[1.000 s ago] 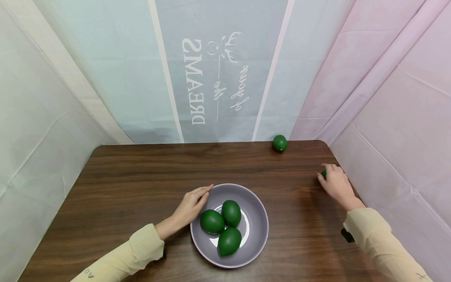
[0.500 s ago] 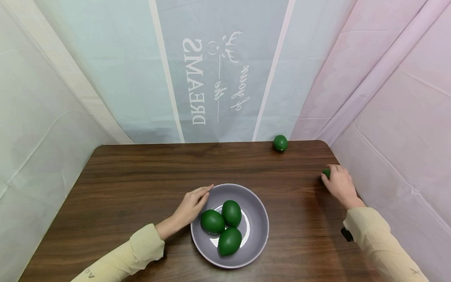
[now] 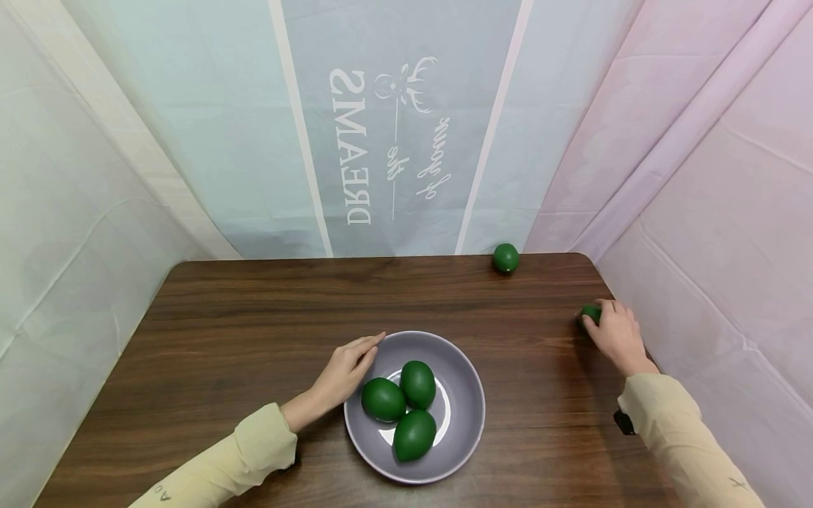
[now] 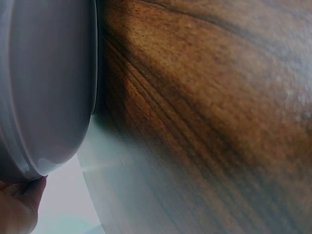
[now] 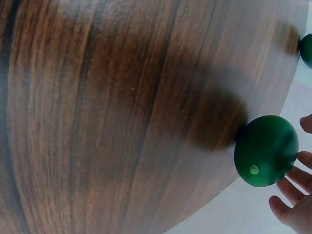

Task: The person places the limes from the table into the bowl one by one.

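Note:
My left hand [image 3: 344, 368] rests at the upper left rim of a grey-purple bowl [image 3: 460, 395], fingers fairly straight. In the left wrist view its fingertips [image 4: 35, 192] touch the rim of the bowl [image 4: 51, 78]. Three green limes [image 3: 415, 435] lie inside the bowl. Near the table's right edge, my right hand [image 3: 616, 331] is at another lime [image 3: 591, 313], partly covering it. The right wrist view shows this lime [image 5: 265, 148] on the table, with spread fingers [image 5: 292, 191] against its far side and the thumb apart from it.
One more lime [image 3: 506, 258] sits at the table's back edge, right of centre. The dark wood table [image 3: 254, 317] is bounded by a printed cloth [image 3: 394, 141] behind and pale cloth walls [image 3: 730, 233] at the sides.
My right hand has shifted slightly to the right, and more of the lime beside it shows, also a little further right. The left hand and bowl stay in place.

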`<state>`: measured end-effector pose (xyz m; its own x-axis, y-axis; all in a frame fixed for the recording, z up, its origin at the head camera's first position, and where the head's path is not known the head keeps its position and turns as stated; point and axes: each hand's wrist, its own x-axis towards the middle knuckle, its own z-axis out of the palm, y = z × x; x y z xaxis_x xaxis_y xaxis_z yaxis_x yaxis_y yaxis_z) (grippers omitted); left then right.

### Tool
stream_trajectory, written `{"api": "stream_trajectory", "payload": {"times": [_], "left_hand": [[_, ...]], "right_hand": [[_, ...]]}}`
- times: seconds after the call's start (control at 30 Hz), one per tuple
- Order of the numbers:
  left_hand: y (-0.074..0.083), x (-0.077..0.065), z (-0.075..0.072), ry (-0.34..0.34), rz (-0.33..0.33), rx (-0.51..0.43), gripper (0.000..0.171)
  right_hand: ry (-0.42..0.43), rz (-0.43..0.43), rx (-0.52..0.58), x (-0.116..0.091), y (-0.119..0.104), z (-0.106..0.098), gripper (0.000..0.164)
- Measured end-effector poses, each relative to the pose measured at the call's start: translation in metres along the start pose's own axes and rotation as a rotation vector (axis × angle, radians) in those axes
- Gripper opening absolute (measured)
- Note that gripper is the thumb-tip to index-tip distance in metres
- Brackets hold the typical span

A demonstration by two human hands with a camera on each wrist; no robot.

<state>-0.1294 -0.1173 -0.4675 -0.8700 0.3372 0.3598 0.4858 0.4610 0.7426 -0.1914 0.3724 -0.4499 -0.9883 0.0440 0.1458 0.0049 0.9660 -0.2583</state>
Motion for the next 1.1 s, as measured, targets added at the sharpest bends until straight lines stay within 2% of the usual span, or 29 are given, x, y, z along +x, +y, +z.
{"api": "stream_trajectory", "payload": {"times": [0.27, 0.67, 1.1], "left_hand": [[0.0, 0.0, 0.0, 0.003, -0.005, 0.007, 0.03], [0.001, 0.0, -0.001, -0.003, 0.009, 0.013, 0.031], [0.002, 0.0, -0.001, -0.003, 0.002, 0.008, 0.03]], "right_hand": [[-0.027, 0.042, 0.013, 0.002, 0.005, 0.005, 0.051], [-0.055, 0.037, 0.048, 0.002, 0.011, 0.012, 0.06], [-0.058, 0.07, 0.113, 0.001, 0.012, 0.025, 0.065]]}}
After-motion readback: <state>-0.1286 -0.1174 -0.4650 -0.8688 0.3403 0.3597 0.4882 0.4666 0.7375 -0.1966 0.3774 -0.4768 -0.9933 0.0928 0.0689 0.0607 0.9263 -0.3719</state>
